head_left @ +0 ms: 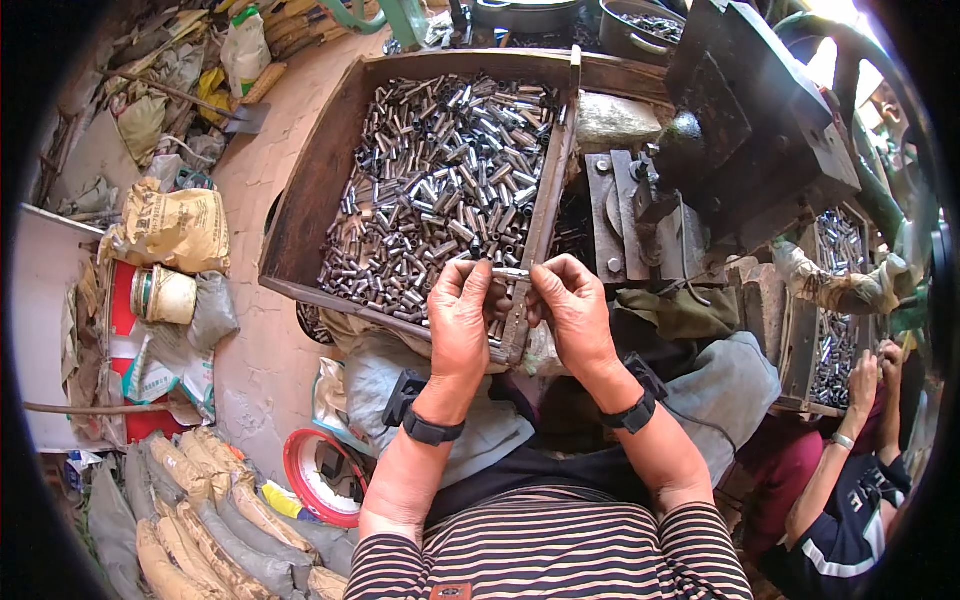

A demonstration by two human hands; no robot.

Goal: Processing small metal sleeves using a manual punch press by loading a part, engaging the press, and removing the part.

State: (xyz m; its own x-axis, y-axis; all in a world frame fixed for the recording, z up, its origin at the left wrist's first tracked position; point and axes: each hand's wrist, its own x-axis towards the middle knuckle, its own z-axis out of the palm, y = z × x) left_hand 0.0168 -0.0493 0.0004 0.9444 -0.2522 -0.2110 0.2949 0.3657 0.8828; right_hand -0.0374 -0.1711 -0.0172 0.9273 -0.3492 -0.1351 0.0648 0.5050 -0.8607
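Note:
Between my two hands is a small shiny metal tube (511,273), lying level over the near right corner of a wooden box. My left hand (462,312) pinches its left end between thumb and fingers. At its right end, the thumb and fingers of my right hand (572,308) are closed on it. Several fingertips are hidden behind the thumbs. Just beyond my hands, the wooden box (300,235) holds a heap of similar short metal tubes (440,170), piled loosely at all angles.
Right of the box stands a dark metal machine (640,215) with a heavy plate (760,110). A co-worker's hands (872,375) are at another box of metal pieces (838,340), far right. Stacked sacks (200,500) and a red-rimmed tub (302,470) lie at left.

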